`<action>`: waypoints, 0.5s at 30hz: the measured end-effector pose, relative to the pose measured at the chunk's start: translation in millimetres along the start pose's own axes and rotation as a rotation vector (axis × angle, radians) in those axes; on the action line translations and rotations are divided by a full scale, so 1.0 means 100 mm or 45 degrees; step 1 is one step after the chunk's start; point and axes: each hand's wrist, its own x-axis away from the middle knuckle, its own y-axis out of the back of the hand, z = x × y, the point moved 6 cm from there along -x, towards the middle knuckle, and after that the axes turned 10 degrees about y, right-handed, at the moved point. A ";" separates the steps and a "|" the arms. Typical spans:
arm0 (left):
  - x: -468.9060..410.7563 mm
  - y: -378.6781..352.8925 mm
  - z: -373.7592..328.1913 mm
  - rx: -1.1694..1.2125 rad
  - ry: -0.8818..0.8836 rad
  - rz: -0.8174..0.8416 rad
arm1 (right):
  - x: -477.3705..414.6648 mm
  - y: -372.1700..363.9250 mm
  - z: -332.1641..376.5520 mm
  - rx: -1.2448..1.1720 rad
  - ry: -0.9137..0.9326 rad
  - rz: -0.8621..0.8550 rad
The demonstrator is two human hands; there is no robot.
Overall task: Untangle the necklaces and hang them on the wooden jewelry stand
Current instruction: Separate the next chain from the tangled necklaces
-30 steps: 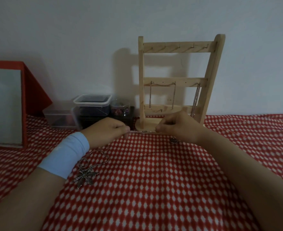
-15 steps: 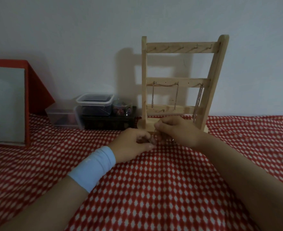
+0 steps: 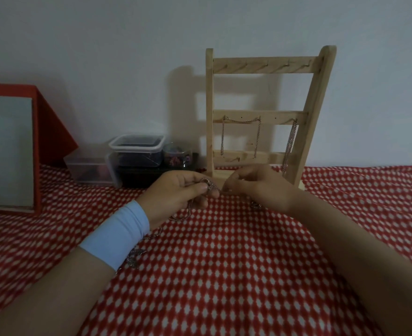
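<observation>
Both grips are narrow pinches on one silver chain (image 3: 209, 186). The left hand (image 3: 178, 194) holds a small bunched loop between thumb and forefinger, and the right hand (image 3: 258, 187) nips the strand just beside it. The short span between them is best left slack and the loop teased open, since a pull would likely tighten any knot. The rest of the chain trails from the left hand under the wrist to a pendant (image 3: 134, 258) on the red checked cloth (image 3: 224, 275); let it lie loose. Just behind is the wooden stand (image 3: 268, 115), with two hung necklaces (image 3: 241, 121) on its middle rail and its top hooks bare.
</observation>
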 end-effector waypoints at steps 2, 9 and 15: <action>0.00 0.01 0.01 -0.001 -0.005 -0.013 | 0.00 -0.04 0.02 0.029 0.030 0.022; -0.02 -0.01 0.02 -0.009 -0.026 -0.041 | -0.01 -0.14 0.06 -0.170 0.102 -0.078; 0.02 -0.03 -0.05 -0.168 -0.113 -0.123 | -0.03 -0.11 0.04 -0.285 0.148 -0.156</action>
